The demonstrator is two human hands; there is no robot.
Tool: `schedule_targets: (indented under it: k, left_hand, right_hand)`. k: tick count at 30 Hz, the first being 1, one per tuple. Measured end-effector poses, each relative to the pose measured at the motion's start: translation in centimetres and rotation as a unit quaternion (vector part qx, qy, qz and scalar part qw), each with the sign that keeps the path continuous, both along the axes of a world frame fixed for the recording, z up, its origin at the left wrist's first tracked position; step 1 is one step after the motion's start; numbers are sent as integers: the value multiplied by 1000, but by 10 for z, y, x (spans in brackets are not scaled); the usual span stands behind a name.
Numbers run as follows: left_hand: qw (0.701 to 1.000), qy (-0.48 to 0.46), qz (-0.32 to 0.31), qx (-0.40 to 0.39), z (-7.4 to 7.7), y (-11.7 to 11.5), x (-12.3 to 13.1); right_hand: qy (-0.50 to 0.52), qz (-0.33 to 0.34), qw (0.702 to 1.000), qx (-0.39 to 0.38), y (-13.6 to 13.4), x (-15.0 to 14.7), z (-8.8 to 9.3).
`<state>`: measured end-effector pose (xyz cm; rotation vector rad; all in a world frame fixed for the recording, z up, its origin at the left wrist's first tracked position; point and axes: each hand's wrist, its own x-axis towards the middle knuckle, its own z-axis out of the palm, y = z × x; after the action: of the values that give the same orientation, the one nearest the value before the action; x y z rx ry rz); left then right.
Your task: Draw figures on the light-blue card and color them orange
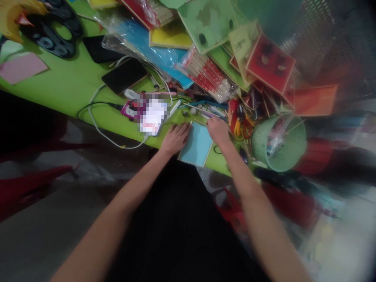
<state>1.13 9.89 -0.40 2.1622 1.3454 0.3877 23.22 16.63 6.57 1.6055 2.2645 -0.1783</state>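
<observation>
Near the frame's centre lay a light-blue card (197, 148), the left hand (175, 138) on its left edge, fingers extended; the right hand (217, 131) curled at its upper-right corner, grip unclear.

The desk (70, 78) wears a bright green cover. A light-blue card (196, 145) lies flat at its near edge. Leftward are a lit phone (151, 121), a dark phone (125, 75), a white cable (127, 147) looping over the edge, and a pink sheet (23, 68). Red-and-white wrapped sticks (205, 74) lie farther back. A green basket (258, 141) seems to stand at the right, though blur obscures its base.
</observation>
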Motion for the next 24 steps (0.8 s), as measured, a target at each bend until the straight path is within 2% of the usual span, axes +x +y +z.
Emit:
schedule_targets:
  k: [6,24]
  left_hand:
    - [1000,-1,-3,2,-1,0,-1]
    - [1000,1,-4,2,-1,0,-1]
  right_hand:
    - [-17,7,1000,-17,-8,-6,6]
    - [-24,-8,999,-42,-7,-12,1]
